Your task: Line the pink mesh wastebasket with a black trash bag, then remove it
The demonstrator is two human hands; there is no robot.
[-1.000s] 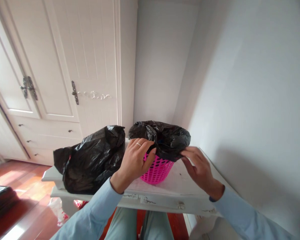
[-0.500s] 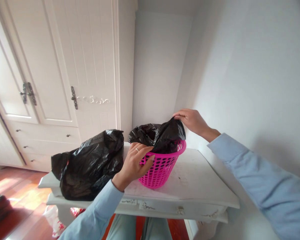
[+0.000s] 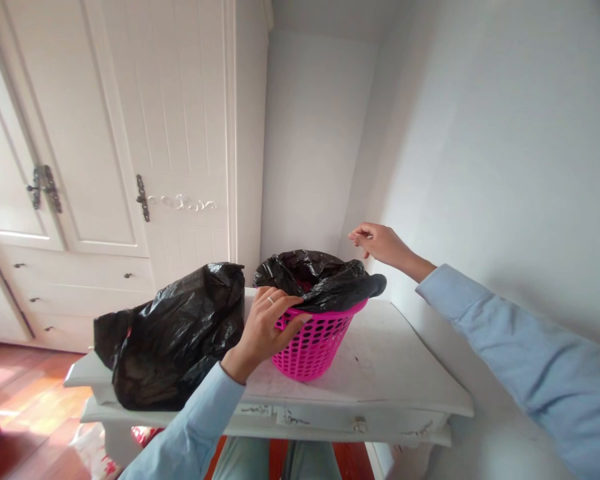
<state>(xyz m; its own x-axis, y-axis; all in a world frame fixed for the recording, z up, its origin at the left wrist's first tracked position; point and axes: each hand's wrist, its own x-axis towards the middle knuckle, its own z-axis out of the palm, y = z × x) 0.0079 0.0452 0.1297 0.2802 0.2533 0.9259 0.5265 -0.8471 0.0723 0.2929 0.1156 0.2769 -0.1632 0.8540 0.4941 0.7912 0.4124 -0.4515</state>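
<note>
A pink perforated basket [image 3: 310, 347] stands on the white table [image 3: 395, 360]. A black plastic bag [image 3: 337, 287] lines it and folds over its rim, with a loose flap sticking out on the right. My left hand [image 3: 267, 323] grips the basket's rim and the bag edge at the front left, thumb outside. My right hand [image 3: 380, 247] hangs in the air above and right of the basket, fingers bent and slightly apart, with nothing between them. Left of the basket lies another black bag [image 3: 180, 340], bulging and crumpled.
Behind the table at the left stands a white wardrobe [image 3: 190, 133] with dark metal handles. A pale wall [image 3: 505, 167] runs close along the right side. A white and red plastic bag [image 3: 97, 450] lies on the wooden floor [image 3: 40, 393].
My right hand has let go of the bag edge. The raised part of the liner has dropped over the basket's right rim. My left hand keeps its hold.
</note>
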